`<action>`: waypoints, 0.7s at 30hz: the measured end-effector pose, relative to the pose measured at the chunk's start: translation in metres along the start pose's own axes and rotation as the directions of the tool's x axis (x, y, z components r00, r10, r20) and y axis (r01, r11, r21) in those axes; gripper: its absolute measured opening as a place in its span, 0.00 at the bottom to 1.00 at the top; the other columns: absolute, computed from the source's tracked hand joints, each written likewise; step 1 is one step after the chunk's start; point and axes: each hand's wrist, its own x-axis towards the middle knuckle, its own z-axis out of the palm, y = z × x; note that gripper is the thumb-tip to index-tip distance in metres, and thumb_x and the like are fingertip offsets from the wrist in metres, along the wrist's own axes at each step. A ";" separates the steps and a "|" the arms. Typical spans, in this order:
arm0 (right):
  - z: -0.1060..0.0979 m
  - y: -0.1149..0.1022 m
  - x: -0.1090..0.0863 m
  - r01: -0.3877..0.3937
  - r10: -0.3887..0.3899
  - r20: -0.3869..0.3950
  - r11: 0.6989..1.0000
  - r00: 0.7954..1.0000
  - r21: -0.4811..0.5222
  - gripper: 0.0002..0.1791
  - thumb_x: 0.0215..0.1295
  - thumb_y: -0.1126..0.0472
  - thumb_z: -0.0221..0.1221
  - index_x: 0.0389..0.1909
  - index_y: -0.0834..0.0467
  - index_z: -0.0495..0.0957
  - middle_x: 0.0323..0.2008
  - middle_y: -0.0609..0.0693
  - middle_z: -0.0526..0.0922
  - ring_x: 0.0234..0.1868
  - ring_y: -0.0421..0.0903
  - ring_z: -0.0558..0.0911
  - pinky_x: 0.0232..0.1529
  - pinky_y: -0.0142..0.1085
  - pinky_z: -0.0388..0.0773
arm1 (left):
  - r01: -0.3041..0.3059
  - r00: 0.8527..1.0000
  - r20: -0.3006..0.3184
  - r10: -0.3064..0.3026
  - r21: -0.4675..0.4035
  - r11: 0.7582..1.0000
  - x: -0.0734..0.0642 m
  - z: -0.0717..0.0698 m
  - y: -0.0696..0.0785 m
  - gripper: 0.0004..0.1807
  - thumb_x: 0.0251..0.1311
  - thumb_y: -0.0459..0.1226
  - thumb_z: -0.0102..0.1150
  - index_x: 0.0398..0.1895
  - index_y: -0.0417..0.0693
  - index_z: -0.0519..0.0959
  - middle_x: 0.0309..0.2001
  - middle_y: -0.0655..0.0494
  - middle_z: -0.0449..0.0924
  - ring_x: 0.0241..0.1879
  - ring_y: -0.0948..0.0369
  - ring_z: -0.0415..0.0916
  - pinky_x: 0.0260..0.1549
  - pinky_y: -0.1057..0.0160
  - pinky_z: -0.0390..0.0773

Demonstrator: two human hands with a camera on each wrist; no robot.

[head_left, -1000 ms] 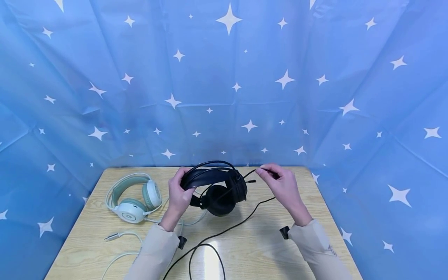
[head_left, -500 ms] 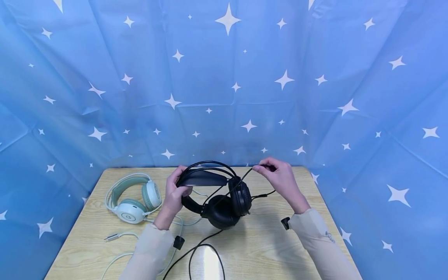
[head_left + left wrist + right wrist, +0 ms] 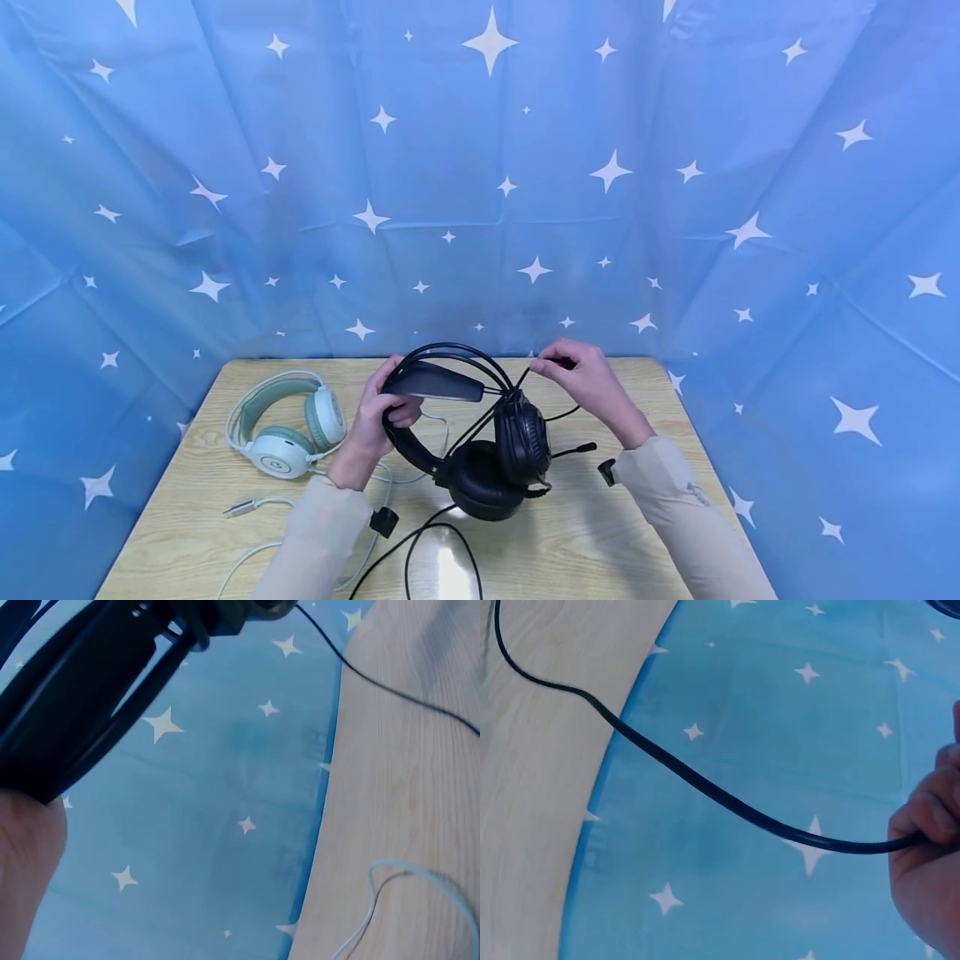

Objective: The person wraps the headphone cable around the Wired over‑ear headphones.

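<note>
A black over-ear headset (image 3: 522,437) is held up over the table by my left hand (image 3: 372,421), whose fingers and thumb grip its headband. Both ear cups hang to the right and toward the front, and a microphone boom (image 3: 576,450) sticks out to the right. In the left wrist view the headband (image 3: 67,697) fills the upper left corner. My right hand (image 3: 588,383), raised at the far side, grips the headset's black cable (image 3: 727,799) in curled fingers. From that hand the cable droops down to the tabletop in the right wrist view.
A white and mint-green headset (image 3: 277,450) lies on the wooden table (image 3: 600,533) at the left. Its pale cable (image 3: 262,546) and metal plug (image 3: 240,507) spread toward the front. Loops of black cable (image 3: 442,527) lie front centre. A blue star-patterned curtain (image 3: 480,167) stands behind.
The black headset has turned and its ear cups have swung lower and to the right, bringing the microphone boom into clearer view. My right hand has shifted slightly left, still holding the cable.
</note>
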 end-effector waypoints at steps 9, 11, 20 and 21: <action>0.013 0.019 -0.003 -0.048 0.017 0.204 0.987 0.979 0.153 0.08 0.78 0.59 0.57 0.42 0.57 0.83 0.30 0.47 0.73 0.28 0.43 0.68 0.32 0.36 0.68 | -0.034 0.991 0.117 0.070 -0.286 0.958 0.004 0.007 -0.003 0.16 0.73 0.27 0.41 0.54 0.46 0.77 0.24 0.57 0.48 0.17 0.66 0.44 0.15 0.72 0.44; 0.018 0.022 -0.004 -0.035 -0.001 0.218 0.986 0.976 0.161 0.08 0.79 0.58 0.56 0.42 0.55 0.83 0.29 0.47 0.73 0.27 0.42 0.69 0.31 0.36 0.68 | -0.043 0.991 0.109 0.079 -0.305 0.952 0.005 0.009 -0.003 0.16 0.71 0.27 0.42 0.54 0.46 0.77 0.24 0.57 0.48 0.17 0.66 0.44 0.16 0.72 0.44; 0.039 0.035 -0.009 0.072 -0.112 0.145 0.963 0.983 0.259 0.10 0.76 0.66 0.54 0.42 0.63 0.84 0.35 0.47 0.83 0.34 0.41 0.79 0.37 0.36 0.75 | -0.101 0.993 -0.096 0.075 -0.304 0.947 0.005 0.015 -0.009 0.10 0.67 0.26 0.42 0.34 0.46 0.73 0.23 0.57 0.49 0.17 0.65 0.43 0.17 0.73 0.46; 0.042 0.037 -0.010 0.068 -0.105 0.125 0.960 0.987 0.272 0.09 0.75 0.66 0.55 0.40 0.64 0.83 0.33 0.47 0.82 0.34 0.41 0.78 0.37 0.36 0.75 | -0.109 0.989 -0.126 0.074 -0.305 0.946 0.005 0.016 -0.009 0.10 0.67 0.26 0.43 0.33 0.46 0.73 0.23 0.57 0.49 0.17 0.65 0.43 0.18 0.73 0.47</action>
